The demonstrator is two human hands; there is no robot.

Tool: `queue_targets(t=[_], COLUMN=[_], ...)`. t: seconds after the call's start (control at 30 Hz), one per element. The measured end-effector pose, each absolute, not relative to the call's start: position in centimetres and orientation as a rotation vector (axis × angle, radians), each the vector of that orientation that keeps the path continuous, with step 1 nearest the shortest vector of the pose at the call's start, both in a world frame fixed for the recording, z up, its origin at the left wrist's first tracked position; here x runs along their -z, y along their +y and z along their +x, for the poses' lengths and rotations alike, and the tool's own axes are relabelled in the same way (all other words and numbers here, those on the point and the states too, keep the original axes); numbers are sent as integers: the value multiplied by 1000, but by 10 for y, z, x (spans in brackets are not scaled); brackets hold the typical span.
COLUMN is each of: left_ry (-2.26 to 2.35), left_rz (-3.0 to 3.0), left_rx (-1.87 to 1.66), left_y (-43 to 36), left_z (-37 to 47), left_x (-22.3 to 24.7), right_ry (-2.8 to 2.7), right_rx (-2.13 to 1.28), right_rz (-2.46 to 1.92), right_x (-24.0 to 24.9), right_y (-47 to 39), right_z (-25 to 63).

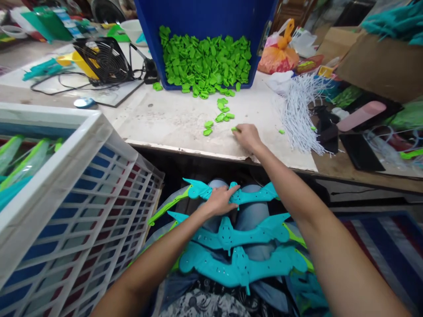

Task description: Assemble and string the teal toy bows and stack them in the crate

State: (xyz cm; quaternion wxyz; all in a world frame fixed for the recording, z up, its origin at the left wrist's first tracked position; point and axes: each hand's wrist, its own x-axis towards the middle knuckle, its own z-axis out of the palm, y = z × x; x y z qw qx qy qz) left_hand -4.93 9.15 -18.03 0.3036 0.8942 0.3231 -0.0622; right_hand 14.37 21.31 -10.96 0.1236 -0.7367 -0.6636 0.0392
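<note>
White plastic crate (49, 110) at far left; past it, a black fan (105, 59) stands farther back. The left hand (220, 200) lies, fingers spread, on the farthest turquoise piece (254, 197) of three across the lap (253, 215); whether it grips cannot be told. Beyond, a blue bin (205, 17) holds heaped green pieces (208, 61). The right hand (245, 135) pinches one green piece (234, 129) over the worktop (165, 121), left of white strands (299, 114).
</note>
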Motion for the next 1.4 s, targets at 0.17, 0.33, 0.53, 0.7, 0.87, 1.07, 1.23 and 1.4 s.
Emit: queue_targets(t=[0.17,0.33,0.53,0.7,0.87,1.07,1.23,1.4], left_ry=[865,842,828,863,803,778,779,733], left_rz=[2441,2442,2343,2109,1978,1286,1155,1336], left_rx=[189,207,214,261,229,107,50,43], left_y=[83,82,86,107,129,134,129,127], left_z=[-41,-35,-37,-30,-21,-15,-12,-14], left_x=[179,178,172,170,178,192,195,200], right_ry=[-2190,-2267,-2088,-2177,-1903,-2201,-2076,-1876], right_rx=[-384,-616,-177,-62,14,-267,-329,-453], right_rz=[-2003,-2096,-2082,-1838,-1679,-1394,-1468,-1549], right_x=[94,81,95,118,131,176,200,201], right_y=[158,167,163,138,91,11,3,4], right_z=[209,246,243,241,211,144,137,134])
